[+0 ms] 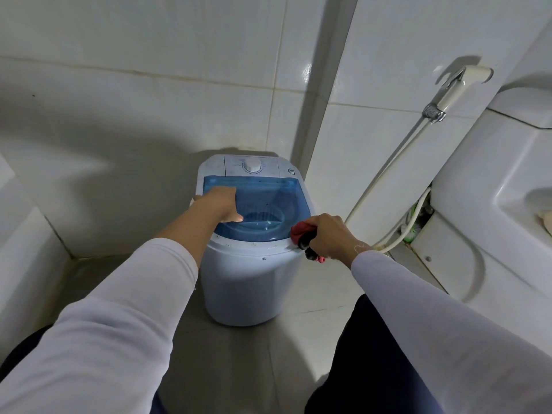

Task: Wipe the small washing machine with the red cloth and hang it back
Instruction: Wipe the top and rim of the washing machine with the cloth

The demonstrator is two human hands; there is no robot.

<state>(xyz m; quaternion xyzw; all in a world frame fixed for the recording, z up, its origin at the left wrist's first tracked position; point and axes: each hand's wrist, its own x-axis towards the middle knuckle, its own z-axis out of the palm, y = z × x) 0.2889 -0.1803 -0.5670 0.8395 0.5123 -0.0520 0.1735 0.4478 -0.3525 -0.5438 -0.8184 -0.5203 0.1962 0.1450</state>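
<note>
The small washing machine (248, 282) stands on the floor in the wall corner, white with a see-through blue lid (268, 198) and a white dial at the back. My left hand (221, 204) rests flat on the left part of the lid, fingers together, holding nothing. My right hand (328, 234) is closed around the bunched red cloth (300, 230), which has dark parts, and presses it against the machine's front right rim.
A white toilet (493, 204) fills the right side. A bidet sprayer (451, 91) hangs on the tiled wall, its hose running down behind the machine's right side. A low white ledge lies at the far left. Grey floor tiles surround the machine.
</note>
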